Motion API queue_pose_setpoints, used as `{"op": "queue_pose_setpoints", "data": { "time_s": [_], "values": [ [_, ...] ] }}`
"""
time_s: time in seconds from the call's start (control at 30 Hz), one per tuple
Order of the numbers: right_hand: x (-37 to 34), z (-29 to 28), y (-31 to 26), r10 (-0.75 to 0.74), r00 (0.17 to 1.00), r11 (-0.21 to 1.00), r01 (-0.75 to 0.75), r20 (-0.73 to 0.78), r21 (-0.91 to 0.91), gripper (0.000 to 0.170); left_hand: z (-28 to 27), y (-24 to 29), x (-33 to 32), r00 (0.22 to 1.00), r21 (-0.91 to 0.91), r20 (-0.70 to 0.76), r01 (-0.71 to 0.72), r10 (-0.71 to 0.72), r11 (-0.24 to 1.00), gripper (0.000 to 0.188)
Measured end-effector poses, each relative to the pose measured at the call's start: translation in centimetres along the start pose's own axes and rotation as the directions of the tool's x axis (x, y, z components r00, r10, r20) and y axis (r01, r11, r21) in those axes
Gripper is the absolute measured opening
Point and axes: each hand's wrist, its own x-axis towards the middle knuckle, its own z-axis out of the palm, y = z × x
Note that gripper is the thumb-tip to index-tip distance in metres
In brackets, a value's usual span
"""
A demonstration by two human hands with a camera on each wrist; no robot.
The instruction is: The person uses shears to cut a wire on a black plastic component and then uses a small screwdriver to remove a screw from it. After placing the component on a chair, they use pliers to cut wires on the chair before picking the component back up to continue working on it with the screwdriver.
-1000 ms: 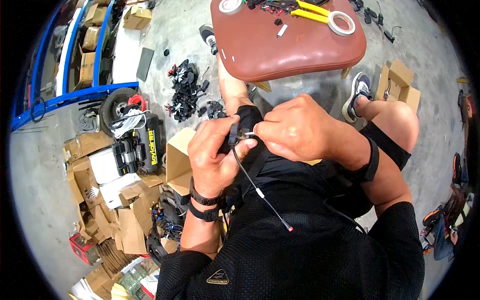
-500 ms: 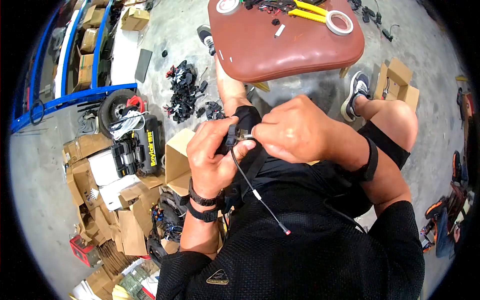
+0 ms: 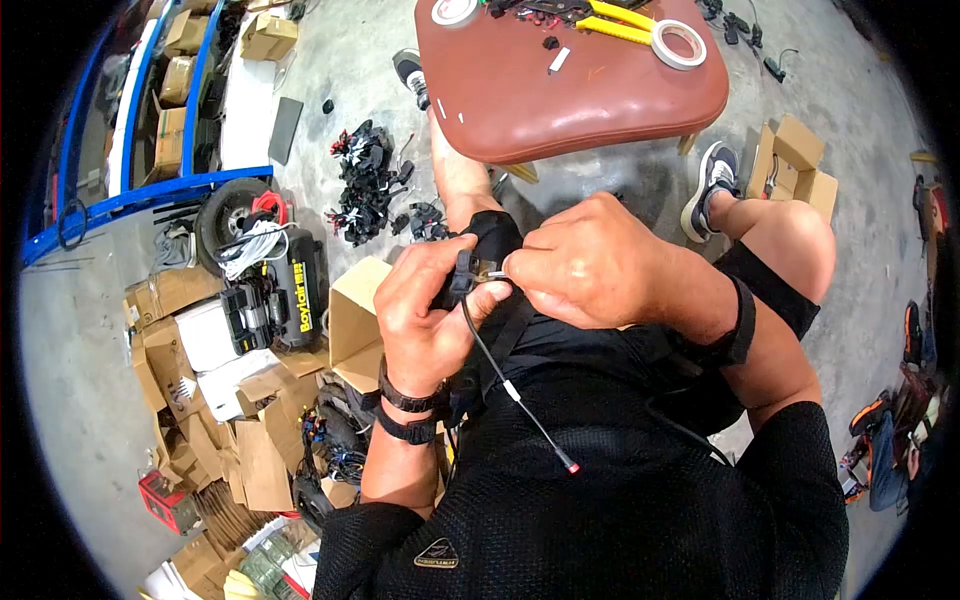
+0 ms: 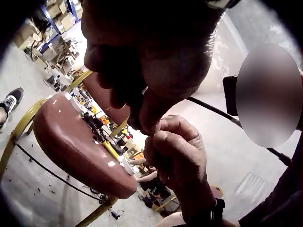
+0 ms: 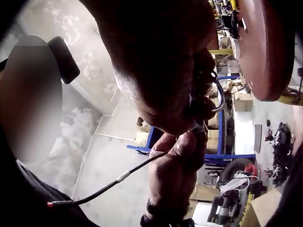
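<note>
My left hand [image 3: 415, 315] grips a small black plastic part [image 3: 463, 274] between thumb and fingers, in front of my lap. Out of that grip runs a thin black cable [image 3: 486, 352] with a white band partway along and a red tip [image 3: 572, 467] hanging free. Close against it, my right hand [image 3: 595, 262] pinches a small silvery piece [image 3: 496, 275] at the black part's side; I cannot tell its kind. The right wrist view shows a shiny curved loop [image 5: 220, 92] by the right fingers, and the cable [image 5: 123, 177] trailing left.
Ahead stands a brown padded stool [image 3: 580, 110] carrying yellow-handled pliers [image 3: 615, 22], tape rolls [image 3: 679, 46] and dark scraps. A pile of black connectors [image 3: 368, 180] lies on the floor. Cardboard boxes [image 3: 355, 325], a wheel [image 3: 215, 220] and blue shelving [image 3: 150, 185] fill the left side.
The cable's red tip has swung slightly left and down. Both hands keep nearly the same place and grip, while the whole view has shifted a little.
</note>
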Motion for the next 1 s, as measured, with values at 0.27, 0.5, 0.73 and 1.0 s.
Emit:
{"op": "queue_pose_setpoints", "data": {
  "time_s": [0.27,0.5,0.73,1.0],
  "values": [
    [0.2,-0.1,-0.2,-0.015,0.999,1.000,0.016,0.034,-0.006,0.016,-0.3,0.3,-0.4,0.999,0.007,0.020,0.033,-0.034,0.999,0.043],
    [0.5,-0.3,0.2,-0.088,0.995,0.995,0.090,-0.051,0.031,0.010,-0.9,1.4,-0.4,0.999,0.069,-0.027,-0.026,0.028,0.997,0.042],
    [1.5,-3.7,1.2,0.042,0.997,0.977,-0.026,-0.070,0.213,0.012,-0.9,1.9,4.4,0.936,0.079,-0.101,-0.331,0.338,0.940,0.042],
    [6.4,-10.1,2.2,0.095,0.993,0.989,-0.102,-0.069,-0.111,0.006,-0.2,-0.4,12.7,0.898,-0.067,-0.166,-0.423,0.408,0.904,0.043]
  ]
}}
